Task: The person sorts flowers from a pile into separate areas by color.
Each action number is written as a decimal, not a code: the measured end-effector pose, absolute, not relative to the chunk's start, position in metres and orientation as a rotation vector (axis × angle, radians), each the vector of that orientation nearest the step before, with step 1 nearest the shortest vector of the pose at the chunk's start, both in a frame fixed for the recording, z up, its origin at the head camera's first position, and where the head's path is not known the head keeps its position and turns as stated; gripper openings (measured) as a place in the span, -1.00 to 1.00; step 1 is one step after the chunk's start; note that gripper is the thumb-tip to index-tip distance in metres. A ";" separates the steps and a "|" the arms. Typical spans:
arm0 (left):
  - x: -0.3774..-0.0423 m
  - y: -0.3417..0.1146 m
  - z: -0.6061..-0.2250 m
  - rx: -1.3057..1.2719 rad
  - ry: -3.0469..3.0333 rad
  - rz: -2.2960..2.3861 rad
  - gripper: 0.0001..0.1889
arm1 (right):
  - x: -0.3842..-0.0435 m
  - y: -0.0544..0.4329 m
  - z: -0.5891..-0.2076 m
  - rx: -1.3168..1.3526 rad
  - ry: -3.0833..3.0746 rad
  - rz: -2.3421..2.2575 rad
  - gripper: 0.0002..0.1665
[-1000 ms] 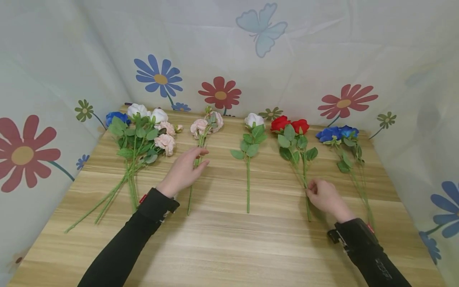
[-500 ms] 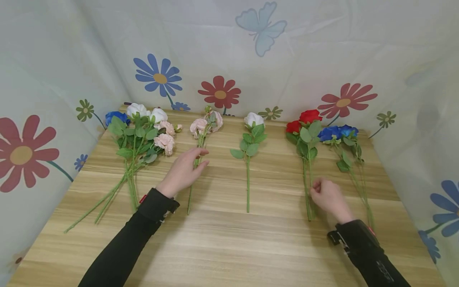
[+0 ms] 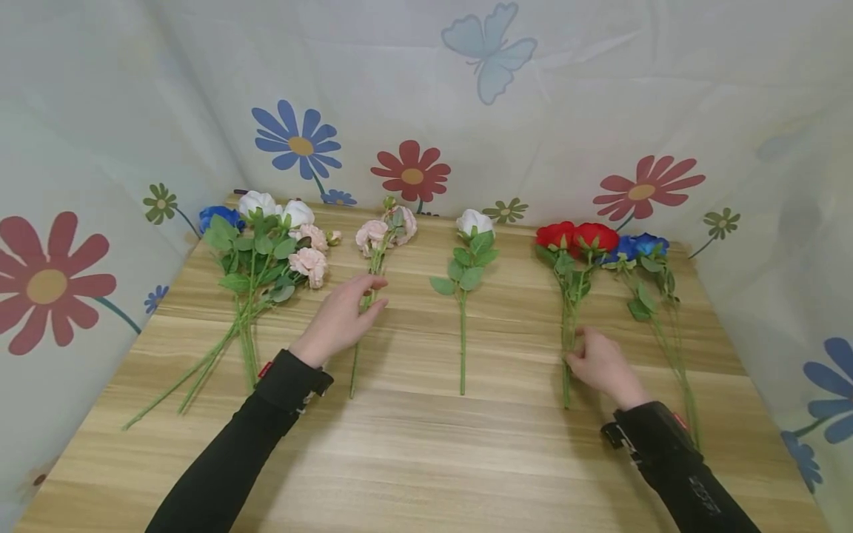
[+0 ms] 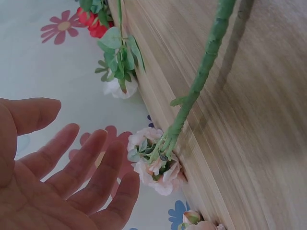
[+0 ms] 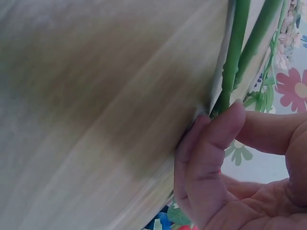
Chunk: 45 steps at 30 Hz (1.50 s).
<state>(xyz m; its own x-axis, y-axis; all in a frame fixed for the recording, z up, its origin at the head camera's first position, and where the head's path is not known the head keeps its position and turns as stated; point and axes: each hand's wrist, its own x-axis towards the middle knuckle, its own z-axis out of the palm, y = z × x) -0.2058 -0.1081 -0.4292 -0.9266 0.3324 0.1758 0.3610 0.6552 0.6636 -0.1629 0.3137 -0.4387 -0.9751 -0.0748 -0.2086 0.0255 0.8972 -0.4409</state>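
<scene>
My right hand (image 3: 603, 364) pinches the green stems of two red roses (image 3: 596, 237) between thumb and fingertips, low on the stems. The right wrist view shows these stems (image 5: 236, 52) at the fingertips, close above the wood. Both red heads lie side by side, the right one partly over the blue flowers (image 3: 649, 244). Over the stem of the pale pink flowers (image 3: 372, 235) hovers my left hand (image 3: 338, 320), fingers spread and holding nothing. In the left wrist view a gap separates its fingers from that pink-flower stem (image 4: 199, 79).
A single white rose (image 3: 474, 222) lies mid-table between the hands. At left is a mixed bunch with white roses (image 3: 296, 213), a blue bloom (image 3: 220, 218) and pink flowers, its stems crossing. A flower-printed curtain (image 3: 546, 141) surrounds the wooden table (image 3: 426, 451).
The red roses have shifted right and turned, their heads now level and partly over the blue flowers. My right hand has regripped their stems. The left hand has stayed in place.
</scene>
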 end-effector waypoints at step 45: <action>-0.204 -0.114 -0.427 -0.571 -2.862 -1.142 -0.58 | -0.166 0.298 -0.438 0.073 2.821 -0.654 -0.31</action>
